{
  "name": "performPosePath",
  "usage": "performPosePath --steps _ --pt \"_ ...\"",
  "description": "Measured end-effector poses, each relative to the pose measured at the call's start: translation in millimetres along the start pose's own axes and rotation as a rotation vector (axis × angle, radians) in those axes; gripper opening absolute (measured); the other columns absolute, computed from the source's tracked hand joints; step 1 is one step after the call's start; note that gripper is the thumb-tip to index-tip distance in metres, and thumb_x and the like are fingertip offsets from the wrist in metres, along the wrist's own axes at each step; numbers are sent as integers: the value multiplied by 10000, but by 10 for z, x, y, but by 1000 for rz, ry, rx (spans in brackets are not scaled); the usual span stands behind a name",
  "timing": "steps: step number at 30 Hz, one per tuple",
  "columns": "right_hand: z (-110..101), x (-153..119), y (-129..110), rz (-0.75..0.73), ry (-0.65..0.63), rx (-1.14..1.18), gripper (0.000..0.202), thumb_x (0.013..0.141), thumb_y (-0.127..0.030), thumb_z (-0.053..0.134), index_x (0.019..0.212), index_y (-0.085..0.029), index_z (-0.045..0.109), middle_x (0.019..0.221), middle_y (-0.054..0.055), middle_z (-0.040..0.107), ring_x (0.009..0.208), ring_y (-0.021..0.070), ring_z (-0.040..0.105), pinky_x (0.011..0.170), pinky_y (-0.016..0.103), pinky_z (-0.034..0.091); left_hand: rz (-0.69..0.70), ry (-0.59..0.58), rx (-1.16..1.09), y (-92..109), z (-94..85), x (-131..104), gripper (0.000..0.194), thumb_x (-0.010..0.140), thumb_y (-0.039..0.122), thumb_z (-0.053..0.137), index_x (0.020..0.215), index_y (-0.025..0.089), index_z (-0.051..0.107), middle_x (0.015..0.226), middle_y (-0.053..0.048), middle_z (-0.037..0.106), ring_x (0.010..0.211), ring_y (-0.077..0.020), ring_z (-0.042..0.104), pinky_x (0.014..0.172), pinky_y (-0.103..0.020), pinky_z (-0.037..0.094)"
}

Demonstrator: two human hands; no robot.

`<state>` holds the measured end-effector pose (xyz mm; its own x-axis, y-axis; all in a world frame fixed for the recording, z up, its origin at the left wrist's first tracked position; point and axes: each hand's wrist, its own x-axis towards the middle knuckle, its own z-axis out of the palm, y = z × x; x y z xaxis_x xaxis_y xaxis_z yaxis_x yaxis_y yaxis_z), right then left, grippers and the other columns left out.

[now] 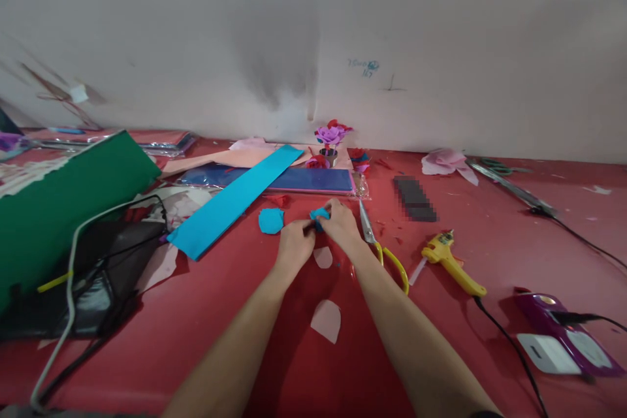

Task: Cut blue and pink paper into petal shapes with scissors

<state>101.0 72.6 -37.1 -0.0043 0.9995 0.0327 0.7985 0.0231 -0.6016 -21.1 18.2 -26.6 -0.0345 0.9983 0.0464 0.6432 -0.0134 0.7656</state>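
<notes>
My left hand [295, 241] and my right hand [341, 223] meet over the middle of the red table. Between their fingertips is a small piece of bright blue crepe paper [319, 214], gripped from both sides and partly hidden by the fingers. Another blue paper piece [271, 221] with rounded edges lies left of my hands. Just below them rests a pale pink paper petal [323, 257], and a larger pink paper petal [327, 320] lies nearer to me, between my forearms. Scissors with yellow handles [399, 269] lie beside my right forearm, blades pointing away.
A long blue paper strip [238, 202] crosses a dark blue pack [313, 181]. Paper flowers [332, 134] stand in a small pot behind. To the right are a yellow glue gun [453, 263], a purple power strip [571, 330] and cords. A green sheet [73, 209] leans at left.
</notes>
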Motion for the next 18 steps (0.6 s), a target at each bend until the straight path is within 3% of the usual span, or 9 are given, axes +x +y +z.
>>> performPosePath --steps 4,8,11,14,18 --pt "-11 -12 -67 -44 -9 6 253 764 -212 644 1005 -164 584 976 118 656 891 241 627 748 316 453 -107 68 21 -127 -183 70 267 783 140 509 903 197 741 927 -79 748 884 -219 676 812 -315 486" --pt "-160 -114 -7 -75 36 46 289 814 -236 590 1087 -145 567 1040 134 646 911 230 629 793 331 465 -181 436 -170 -499 -504 220 253 733 133 516 868 201 718 904 -47 733 854 -196 657 795 -308 490" --pt "-313 -266 93 -99 50 95 237 823 -192 542 1054 -160 587 970 98 674 832 196 641 769 317 481 -217 691 -349 -691 -718 282 260 679 101 518 853 198 685 868 -27 693 809 -175 629 743 -289 489" --pt "-422 -437 193 -118 49 193 151 799 -166 529 895 -206 638 843 40 698 781 179 650 743 306 489 -246 855 -439 -714 -839 292 279 640 83 552 876 197 649 856 -10 638 758 -143 591 696 -262 475" --pt "-477 -575 308 -136 89 344 94 749 -219 589 804 -209 664 750 22 694 712 177 640 680 289 475 -207 885 -449 -636 -825 297 269 622 77 606 871 179 614 818 1 594 758 -120 575 682 -230 461"
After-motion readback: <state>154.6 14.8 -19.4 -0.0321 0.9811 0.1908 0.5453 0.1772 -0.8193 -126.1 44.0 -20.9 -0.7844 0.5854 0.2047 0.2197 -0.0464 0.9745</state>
